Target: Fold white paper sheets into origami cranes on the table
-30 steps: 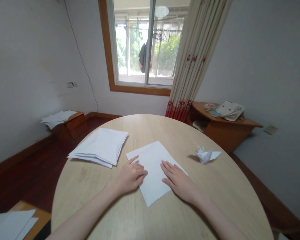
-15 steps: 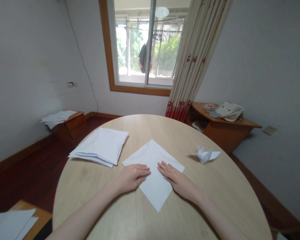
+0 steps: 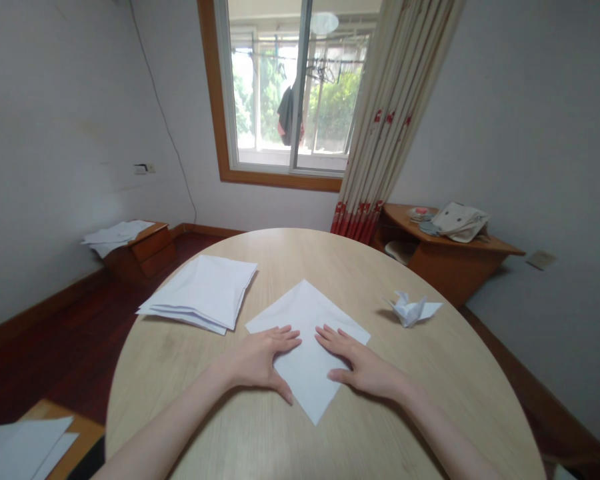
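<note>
A square sheet of white paper (image 3: 307,373) lies flat on the round wooden table, one corner pointing toward me. On its left part rests my left hand (image 3: 263,357), fingers stretched out and thumb spread down toward the near left edge. My right hand (image 3: 360,363) lies flat over the right part, its fingers pointing inward and its thumb held apart on the sheet. Between the two sets of fingertips a strip of paper shows. Faint creases run across the upper half. Neither hand grips anything.
A stack of white paper (image 3: 200,290) sits at the table's left edge. To the right stands a folded paper crane (image 3: 409,310). The round table (image 3: 290,247) fills the middle. More sheets (image 3: 25,447) lie on a wooden surface at lower left. A corner desk (image 3: 460,257) holds a cloth bag.
Both thumbs have swung away from the fingers, the left one downward and the right one onto the sheet. The fingers have spread slightly. The paper has barely moved.
</note>
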